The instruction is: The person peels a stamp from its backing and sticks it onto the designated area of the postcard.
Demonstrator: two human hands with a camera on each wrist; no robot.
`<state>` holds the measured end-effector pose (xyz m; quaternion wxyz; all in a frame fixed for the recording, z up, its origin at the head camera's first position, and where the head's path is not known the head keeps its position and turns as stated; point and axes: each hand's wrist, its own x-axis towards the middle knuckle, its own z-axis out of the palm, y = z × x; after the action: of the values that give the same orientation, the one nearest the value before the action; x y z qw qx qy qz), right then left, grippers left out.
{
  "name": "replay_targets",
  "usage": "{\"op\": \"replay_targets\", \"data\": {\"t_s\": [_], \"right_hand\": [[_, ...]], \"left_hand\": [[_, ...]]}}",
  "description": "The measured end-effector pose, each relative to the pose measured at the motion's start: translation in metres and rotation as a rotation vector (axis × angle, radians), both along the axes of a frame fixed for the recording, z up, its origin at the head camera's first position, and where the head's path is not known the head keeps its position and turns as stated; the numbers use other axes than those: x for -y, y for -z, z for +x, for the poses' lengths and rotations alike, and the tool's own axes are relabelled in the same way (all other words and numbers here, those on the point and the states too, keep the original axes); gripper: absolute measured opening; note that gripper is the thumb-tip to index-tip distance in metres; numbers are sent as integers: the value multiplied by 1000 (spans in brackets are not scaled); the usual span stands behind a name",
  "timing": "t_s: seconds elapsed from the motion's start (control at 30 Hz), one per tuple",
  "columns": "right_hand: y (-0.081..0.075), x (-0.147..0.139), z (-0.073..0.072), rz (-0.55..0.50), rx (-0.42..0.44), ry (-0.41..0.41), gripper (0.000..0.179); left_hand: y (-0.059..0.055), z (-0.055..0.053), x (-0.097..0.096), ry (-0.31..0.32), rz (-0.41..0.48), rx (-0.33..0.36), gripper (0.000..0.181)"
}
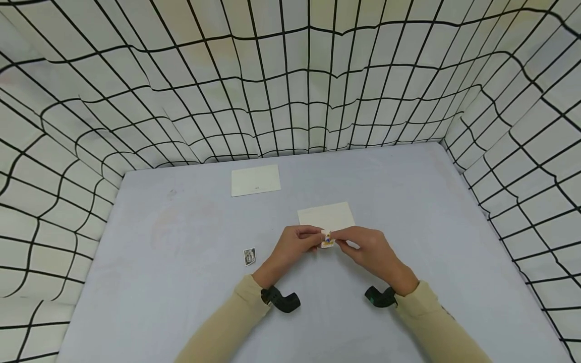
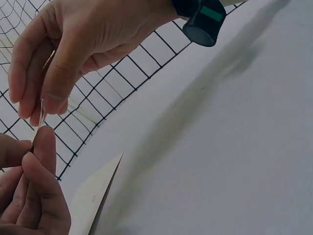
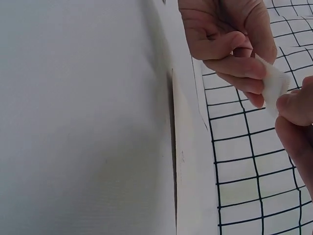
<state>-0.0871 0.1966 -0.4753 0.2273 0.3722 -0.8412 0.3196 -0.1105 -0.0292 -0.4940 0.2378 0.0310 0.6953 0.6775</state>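
Note:
A small postage stamp (image 1: 328,239) with a coloured picture is held up between both hands, over the near edge of a cream envelope (image 1: 329,216). My left hand (image 1: 292,246) pinches its left side between thumb and fingers. On the opposite side, the thumb and index finger of my right hand (image 1: 369,249) pinch it too. The pale back of the stamp (image 3: 275,85) and its toothed edge show in the right wrist view. In the left wrist view the stamp is edge-on, its upper edge seemingly split into thin layers.
A black-and-white stamp (image 1: 249,256) lies on the white table (image 1: 159,282) left of my left hand. Farther back lies a second cream envelope (image 1: 256,180). Black netting (image 1: 308,91) over white walls rises behind the table and along both sides.

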Motion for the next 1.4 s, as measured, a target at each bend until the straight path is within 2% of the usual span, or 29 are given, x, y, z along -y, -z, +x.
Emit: {"op": "replay_targets", "data": {"t_s": [0.07,0.2,0.4,0.5,0.63,0.73,0.83,0.97,1.07,1.13,1.27,1.4], "right_hand": [[1,0,-1,4,-31,-25,39],[4,-1,-2,-12,-86,-73,31],[7,1,-2,-46,-130,-103,20],[9,1,-2,-56,-130,-102,11],[11,1,0,-75,-107,-93,15],[11,0,1,-94,-71,-77,9],[10,-1,2,-117,-35,-50,20],[11,-1,3,-148,12,-15,26],[12,0,4,-187,48,-6,29],[12,0,5,-217,81,1,29],[14,0,5,-277,174,32,29],[18,1,8,-353,305,45,26]], "left_hand": [[0,0,0,7,39,32,31],[0,1,-2,33,111,100,33],[-1,2,-1,68,168,161,35],[-2,2,1,93,166,174,35],[-3,0,4,118,173,217,34],[-4,-1,6,125,189,251,33],[-4,-2,8,127,162,184,32],[-3,0,10,132,25,-34,29],[-4,2,11,143,-58,-135,28],[-5,3,12,161,-74,-168,30],[-3,6,11,196,-32,-198,38],[-5,9,8,183,-31,-194,42]]}}
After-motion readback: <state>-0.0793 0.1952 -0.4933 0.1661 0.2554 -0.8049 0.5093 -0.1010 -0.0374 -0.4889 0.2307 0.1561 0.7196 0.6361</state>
